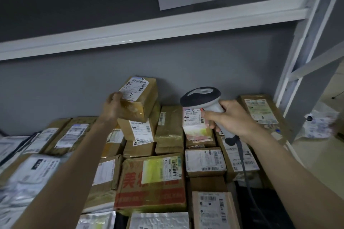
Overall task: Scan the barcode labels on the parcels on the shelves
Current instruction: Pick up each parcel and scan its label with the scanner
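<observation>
My left hand (112, 107) grips the near left corner of a small brown cardboard parcel (144, 100) that sits tilted on top of a stack at the back of the shelf. Its white barcode label (135, 87) faces up, with a handwritten "2" on it. My right hand (229, 117) holds a grey and white handheld barcode scanner (202, 95) by its handle, to the right of that parcel. The scanner's head points left and down, and its dark cable (243, 163) hangs down over the boxes.
Several labelled cardboard parcels cover the shelf, among them a box with red print (152, 189) in front and a box (260, 111) leaning at the back right. Plastic mail bags (24, 182) lie at left. A white shelf beam (149, 28) runs overhead; an upright (301, 57) stands at right.
</observation>
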